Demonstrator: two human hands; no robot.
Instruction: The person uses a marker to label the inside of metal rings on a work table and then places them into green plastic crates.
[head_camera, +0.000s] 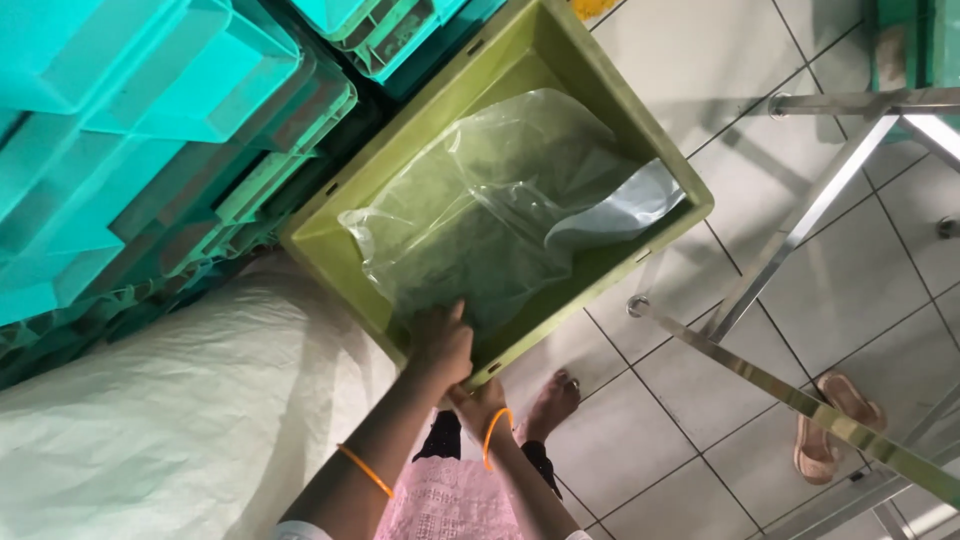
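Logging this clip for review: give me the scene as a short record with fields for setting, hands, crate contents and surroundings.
setting: tiled floor, seen from above
left hand: reaching into the green crate, on the clear bag
right hand: at the crate's near rim, grip hidden
crate contents: one crumpled clear bag over dark green contents
left of crate: stacked teal crates, white sack
right of crate: metal frame, sandal
wrists: an orange band on each

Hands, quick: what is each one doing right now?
Left hand: fingers spread flat on the clear plastic bag inside the green crate.
Right hand: at the crate's near rim; grip cannot be told.
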